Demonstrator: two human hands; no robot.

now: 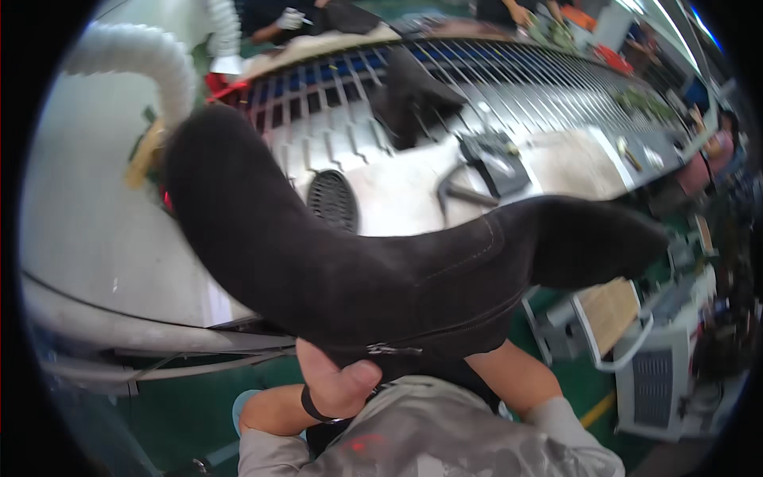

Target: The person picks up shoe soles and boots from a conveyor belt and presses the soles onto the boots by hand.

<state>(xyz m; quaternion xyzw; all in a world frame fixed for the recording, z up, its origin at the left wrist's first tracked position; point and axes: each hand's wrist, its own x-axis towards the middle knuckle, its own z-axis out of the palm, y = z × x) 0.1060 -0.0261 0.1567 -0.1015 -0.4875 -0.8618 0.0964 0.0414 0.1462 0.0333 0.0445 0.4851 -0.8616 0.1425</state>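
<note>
A long dark suede boot upper (pixel 381 274) stretches across the middle of the head view, with a curved piece rising at the left and a wider end at the right. Along its near edge runs a zipper with a metal pull (pixel 393 349). My left hand (pixel 342 383) is closed on that near edge beside the pull, thumb showing on the near side. My right forearm (pixel 513 375) goes up behind the upper, which hides that hand and its fingers. Just beyond the upper, a black shoe sole (pixel 332 202) rests on the pale worktop (pixel 389 187).
Another dark boot piece (pixel 412 95) lies on the slatted metal rack (pixel 517 75). A tool with a bent handle (pixel 469 195) sits by a dark grey object (pixel 501 167). A white ribbed hose (pixel 143 60) hangs at left. Co-workers, one with a gloved hand (pixel 291 18), are across the rack.
</note>
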